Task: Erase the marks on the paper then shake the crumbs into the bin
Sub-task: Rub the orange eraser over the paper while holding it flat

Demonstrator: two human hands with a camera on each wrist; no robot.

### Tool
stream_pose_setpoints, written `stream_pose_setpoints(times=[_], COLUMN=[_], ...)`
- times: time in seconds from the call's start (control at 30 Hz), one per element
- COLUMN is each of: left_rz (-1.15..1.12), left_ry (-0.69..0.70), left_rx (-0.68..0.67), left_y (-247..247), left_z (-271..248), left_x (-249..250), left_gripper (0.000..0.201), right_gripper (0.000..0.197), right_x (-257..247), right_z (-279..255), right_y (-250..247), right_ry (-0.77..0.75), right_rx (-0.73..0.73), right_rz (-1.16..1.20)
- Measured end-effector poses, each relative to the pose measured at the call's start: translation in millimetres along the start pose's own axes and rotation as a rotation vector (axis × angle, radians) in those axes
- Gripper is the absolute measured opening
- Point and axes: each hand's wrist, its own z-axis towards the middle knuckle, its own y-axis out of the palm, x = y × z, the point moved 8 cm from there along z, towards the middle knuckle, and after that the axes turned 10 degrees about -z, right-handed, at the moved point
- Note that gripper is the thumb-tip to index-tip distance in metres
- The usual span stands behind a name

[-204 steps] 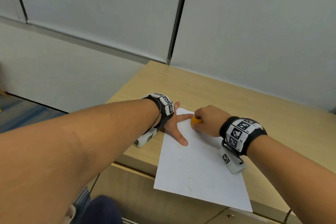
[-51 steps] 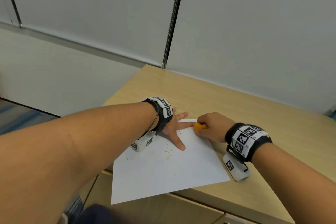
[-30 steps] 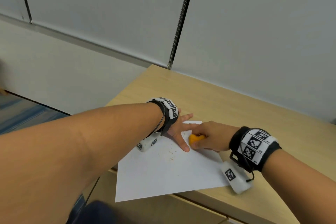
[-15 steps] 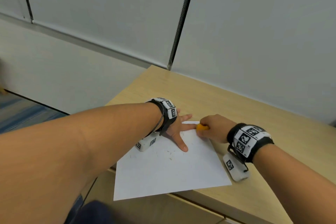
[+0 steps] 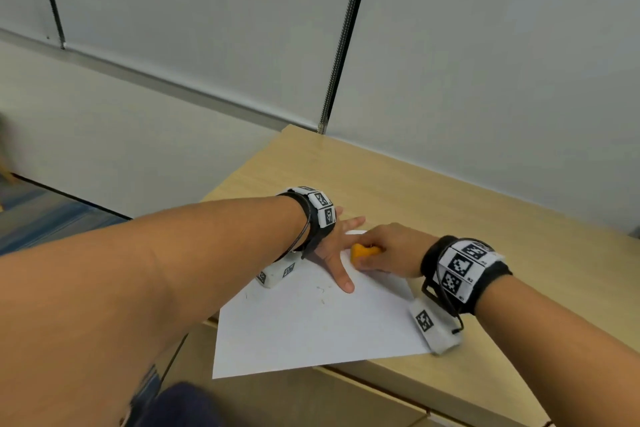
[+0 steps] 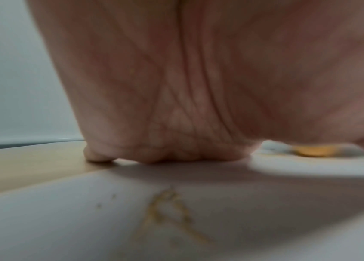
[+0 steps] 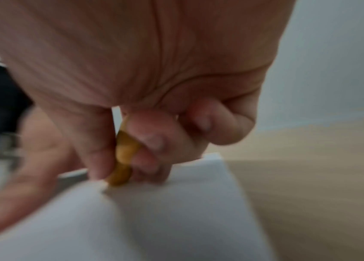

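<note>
A white sheet of paper (image 5: 311, 322) lies on the wooden desk (image 5: 433, 198), its near corner hanging over the front edge. My left hand (image 5: 337, 253) lies flat on the paper's far left part, fingers spread and straight, pressing it down. My right hand (image 5: 388, 250) pinches an orange eraser (image 5: 363, 251) between thumb and fingers, its tip on the paper (image 7: 176, 220) beside my left thumb. In the right wrist view the eraser (image 7: 123, 159) touches the sheet. Yellowish eraser crumbs (image 6: 170, 211) lie on the paper (image 6: 288, 229) just behind my left palm (image 6: 199, 88). No bin is in view.
A grey partition wall (image 5: 485, 63) rises behind the desk. The desk's left edge drops to a carpeted floor (image 5: 41, 218). Drawer fronts (image 5: 311, 399) sit below the front edge. Bare wood extends to the right of the paper.
Over the last second my right hand rubbed the eraser away and then back toward my left thumb. The paper turned on the desk since the earliest frame. The left hand stayed pressed flat.
</note>
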Motion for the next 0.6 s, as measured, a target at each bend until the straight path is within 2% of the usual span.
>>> stream_pose_setpoints(times=[0.07, 0.1, 0.2, 0.27, 0.37, 0.47, 0.53, 0.6], left_rz=[0.006, 0.010, 0.002, 0.011, 0.036, 0.007, 0.003, -0.008], left_ry=[-0.003, -0.010, -0.042, -0.011, 0.003, -0.072, -0.038, 0.014], left_rx=[0.006, 0.005, 0.005, 0.008, 0.020, 0.047, 0.017, 0.011], left_y=[1, 1, -2, -2, 0, -4, -3, -4], left_z=[2, 2, -3, -4, 3, 1, -3, -5], left_x=[1, 0, -2, 1, 0, -5, -2, 2], left_gripper=[0.129, 0.130, 0.124, 0.122, 0.129, 0.139, 0.122, 0.117], right_gripper=[0.027, 0.027, 0.019, 0.019, 0.028, 0.022, 0.018, 0.022], right_x=[12, 8, -21, -17, -2, -19, -21, -6], right_z=[6, 7, 1, 1, 9, 5, -3, 1], right_y=[-8, -6, 8, 5, -10, -2, 4, -4], right_ry=[0.081, 0.068, -0.099, -0.068, 0.060, -0.030, -0.066, 0.009], right_rx=[0.111, 0.125, 0.016, -0.032, 0.064, -0.005, -0.107, -0.054], right_rz=[-0.103, -0.126, -0.060, -0.025, -0.094, -0.029, 0.071, 0.034])
